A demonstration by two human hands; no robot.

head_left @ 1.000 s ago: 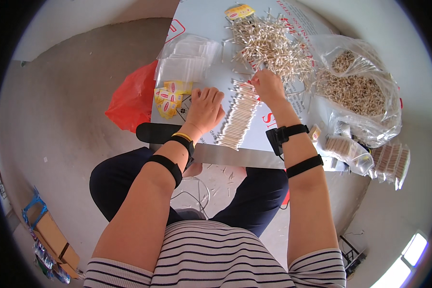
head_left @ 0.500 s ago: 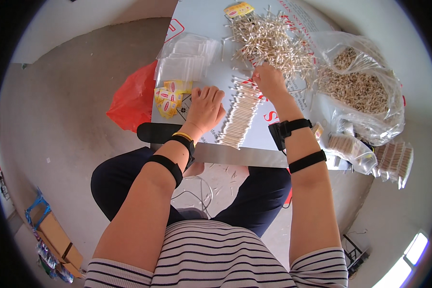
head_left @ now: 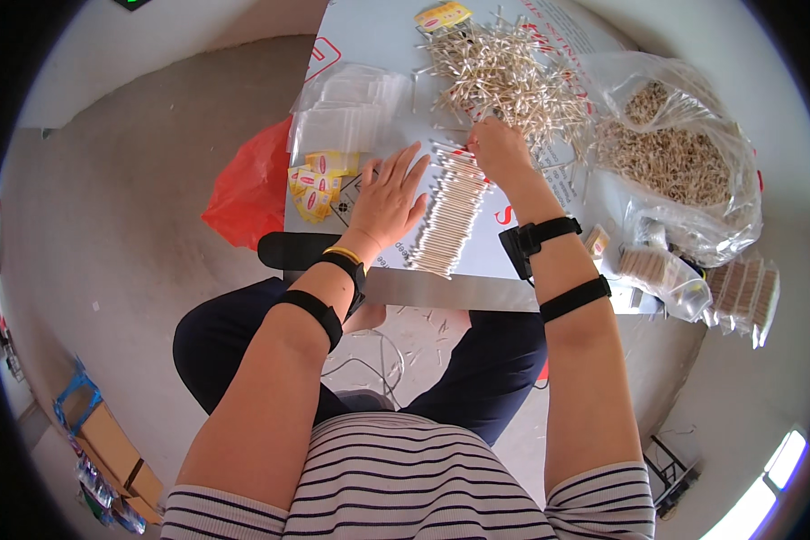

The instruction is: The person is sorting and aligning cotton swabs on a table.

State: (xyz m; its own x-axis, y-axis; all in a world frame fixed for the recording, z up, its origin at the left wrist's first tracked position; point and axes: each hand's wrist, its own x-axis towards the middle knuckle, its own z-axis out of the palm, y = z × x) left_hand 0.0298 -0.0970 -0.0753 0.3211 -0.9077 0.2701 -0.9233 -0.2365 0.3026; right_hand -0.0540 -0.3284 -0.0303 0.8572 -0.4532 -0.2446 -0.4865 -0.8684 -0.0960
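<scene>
Cotton swabs (head_left: pixel 448 219) lie lined up side by side in a slanting row at the centre of the frame, on the pale table (head_left: pixel 369 27). The left hand (head_left: pixel 389 200) rests flat and spread, fingers apart, just left of the row, gripping nothing. The right hand (head_left: pixel 498 151) sits at the row's upper end with fingertips pinched together; whether a swab is between them is too small to tell. Above it spreads a loose heap of swabs (head_left: pixel 504 67). At upper right a clear plastic bag (head_left: pixel 684 162) holds more swabs, and filled packets (head_left: pixel 738 292) lie at the right edge. Left of the hands are empty clear pouches (head_left: pixel 346 112), yellow labels (head_left: pixel 315 184) and a red bag (head_left: pixel 247 193) hanging off the table edge. The right forearm hides part of the table's print.
</scene>
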